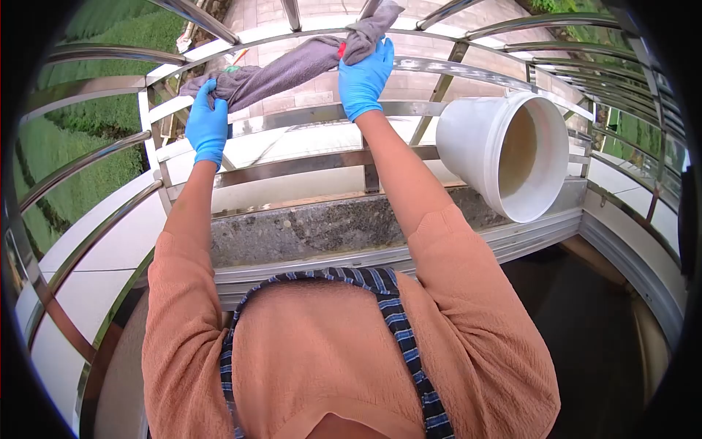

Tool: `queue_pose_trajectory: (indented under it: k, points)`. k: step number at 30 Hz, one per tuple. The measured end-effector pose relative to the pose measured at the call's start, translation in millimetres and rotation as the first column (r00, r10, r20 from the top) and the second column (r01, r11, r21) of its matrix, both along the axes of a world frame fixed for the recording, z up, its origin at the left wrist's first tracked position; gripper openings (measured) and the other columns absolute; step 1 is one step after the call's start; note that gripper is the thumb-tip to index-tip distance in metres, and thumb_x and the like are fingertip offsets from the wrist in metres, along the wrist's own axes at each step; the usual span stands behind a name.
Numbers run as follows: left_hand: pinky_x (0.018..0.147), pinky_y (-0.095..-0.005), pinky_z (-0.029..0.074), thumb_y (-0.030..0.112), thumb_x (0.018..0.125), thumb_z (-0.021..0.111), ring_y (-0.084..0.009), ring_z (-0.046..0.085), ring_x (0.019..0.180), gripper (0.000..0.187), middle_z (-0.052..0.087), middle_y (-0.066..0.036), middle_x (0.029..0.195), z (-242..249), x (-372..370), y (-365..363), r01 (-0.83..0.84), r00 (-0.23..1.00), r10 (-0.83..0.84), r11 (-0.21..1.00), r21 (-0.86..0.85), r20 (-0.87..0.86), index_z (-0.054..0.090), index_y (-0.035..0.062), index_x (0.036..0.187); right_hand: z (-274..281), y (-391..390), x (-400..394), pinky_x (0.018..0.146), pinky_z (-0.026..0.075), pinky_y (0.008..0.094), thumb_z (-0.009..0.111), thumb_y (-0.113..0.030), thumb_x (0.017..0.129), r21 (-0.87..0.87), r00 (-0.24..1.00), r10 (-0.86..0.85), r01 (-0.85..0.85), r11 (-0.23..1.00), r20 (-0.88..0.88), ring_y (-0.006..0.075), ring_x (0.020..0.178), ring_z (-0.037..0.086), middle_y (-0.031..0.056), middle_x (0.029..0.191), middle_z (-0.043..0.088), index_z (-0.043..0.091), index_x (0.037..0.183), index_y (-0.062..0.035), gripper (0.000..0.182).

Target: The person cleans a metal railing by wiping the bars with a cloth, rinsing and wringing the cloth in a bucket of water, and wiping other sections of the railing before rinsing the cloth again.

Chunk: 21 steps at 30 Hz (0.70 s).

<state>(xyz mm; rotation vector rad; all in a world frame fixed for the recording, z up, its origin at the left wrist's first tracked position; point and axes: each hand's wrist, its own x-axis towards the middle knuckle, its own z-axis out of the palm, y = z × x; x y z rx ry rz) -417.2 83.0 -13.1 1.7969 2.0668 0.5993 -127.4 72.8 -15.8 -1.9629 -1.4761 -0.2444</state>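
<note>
A twisted grey-purple cloth (289, 73) is stretched between my two hands in front of metal railings. My left hand (207, 126), in a blue glove, is closed on its left end. Higher up and to the right, my right hand (365, 80), gloved in the same blue, grips the bunched right end. A small red patch shows on the cloth beside the right hand. To the right of my right forearm, a white bucket (472, 135) is tilted with its mouth toward me, and murky brownish water (518, 150) shows inside.
Shiny metal bars (292, 117) surround the ledge on the front and both sides. Below my arms runs a stained stone sill (314, 228) with a metal window track (512, 238). Paving (314, 22) and green hedges (110, 58) lie far below, outside the bars.
</note>
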Motion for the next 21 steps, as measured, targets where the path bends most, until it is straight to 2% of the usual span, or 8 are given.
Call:
queue_pose_trajectory:
  k: [2, 7, 10, 12, 13, 14, 17, 21]
  points:
    - [0.080, -0.0390, 0.050, 0.028, 0.080, 0.057, -0.0310, 0.065, 0.089, 0.040, 0.067, -0.012, 0.102, 0, 1, 0, 0.029, 0.999, -0.030, 0.999, 0.040, 0.035, 0.060, 0.0261, 0.120, 29, -5, -20, 0.092, 0.039, 0.0407, 0.057, -0.015, 0.084, 0.043, 0.952, 0.089, -0.080, 0.996, -0.293, 0.0326, 0.102, 0.049, 0.0161, 0.105, 0.058, 0.060, 0.105, -0.0013, 0.026]
    - [0.077, -0.0363, 0.049, 0.025, 0.080, 0.056, -0.0270, 0.065, 0.083, 0.040, 0.068, -0.009, 0.098, 4, 3, 0, 0.043, 0.996, -0.042, 0.999, -0.001, 0.078, 0.060, 0.0237, 0.120, 56, -27, -74, 0.091, 0.043, 0.0428, 0.077, -0.016, 0.065, 0.001, 0.842, 0.362, -0.394, 0.919, -0.400, 0.0388, 0.100, 0.053, 0.0217, 0.106, 0.056, 0.060, 0.106, 0.0008, 0.049]
    - [0.076, -0.0349, 0.049, 0.023, 0.079, 0.057, -0.0251, 0.065, 0.081, 0.040, 0.068, -0.008, 0.094, -2, -1, 0, 0.025, 0.996, -0.024, 1.000, -0.011, 0.086, 0.061, 0.0236, 0.118, 59, -69, -97, 0.085, 0.047, 0.0332, 0.074, -0.033, 0.080, -0.247, 0.426, 0.044, -0.601, 0.760, -0.904, 0.0255, 0.097, 0.061, 0.0162, 0.106, 0.065, 0.059, 0.111, -0.0004, 0.047]
    - [0.076, -0.0354, 0.050, 0.023, 0.078, 0.057, -0.0257, 0.065, 0.082, 0.040, 0.068, -0.008, 0.094, -2, -4, 3, 0.016, 0.997, -0.008, 0.995, -0.099, 0.081, 0.061, 0.0242, 0.118, 44, -101, -94, 0.076, 0.048, 0.0323, 0.066, -0.042, 0.087, 0.094, 0.094, 0.141, -0.388, 0.917, -0.986, 0.0196, 0.083, 0.059, 0.0093, 0.092, 0.065, 0.060, 0.105, -0.0028, 0.043]
    - [0.076, -0.0357, 0.050, 0.023, 0.078, 0.057, -0.0260, 0.065, 0.082, 0.040, 0.068, -0.008, 0.094, -1, -4, 3, 0.003, 0.997, 0.008, 0.990, -0.143, 0.081, 0.061, 0.0244, 0.118, 51, -114, -79, 0.073, 0.045, 0.0277, 0.063, -0.041, 0.090, -0.007, 0.053, 0.010, -0.315, 0.949, -0.999, 0.0109, 0.080, 0.050, 0.0037, 0.087, 0.060, 0.060, 0.107, -0.0010, 0.043]
    - [0.077, -0.0373, 0.050, 0.023, 0.077, 0.058, -0.0277, 0.065, 0.082, 0.041, 0.067, -0.009, 0.094, 1, -2, 1, 0.016, 0.997, -0.013, 0.999, -0.035, 0.070, 0.061, 0.0256, 0.117, 61, -116, -60, 0.072, 0.044, 0.0264, 0.064, -0.039, 0.090, -0.172, 0.082, -0.158, -0.219, 0.960, -0.984, 0.0092, 0.081, 0.049, 0.0018, 0.088, 0.058, 0.060, 0.107, -0.0003, 0.043]
    - [0.075, -0.0393, 0.050, 0.024, 0.078, 0.058, -0.0295, 0.064, 0.078, 0.038, 0.066, -0.012, 0.087, 7, 2, -3, 0.033, 0.999, -0.034, 0.997, 0.076, 0.008, 0.062, 0.0263, 0.116, 77, -93, -7, 0.071, 0.043, 0.0268, 0.064, -0.035, 0.091, 0.093, 0.120, 0.084, 0.076, 0.993, -0.989, 0.0103, 0.080, 0.049, -0.0005, 0.088, 0.057, 0.062, 0.104, -0.0022, 0.036]
    - [0.072, -0.0396, 0.050, 0.023, 0.079, 0.057, -0.0293, 0.063, 0.074, 0.037, 0.065, -0.011, 0.081, 3, -1, -1, 0.023, 0.999, -0.024, 0.999, 0.040, 0.030, 0.063, 0.0270, 0.115, 68, -17, 40, 0.082, 0.045, 0.0283, 0.066, -0.033, 0.089, 0.110, 0.283, 0.138, -0.112, 0.988, -0.949, 0.0128, 0.094, 0.053, 0.0053, 0.101, 0.058, 0.057, 0.112, 0.0005, 0.041]
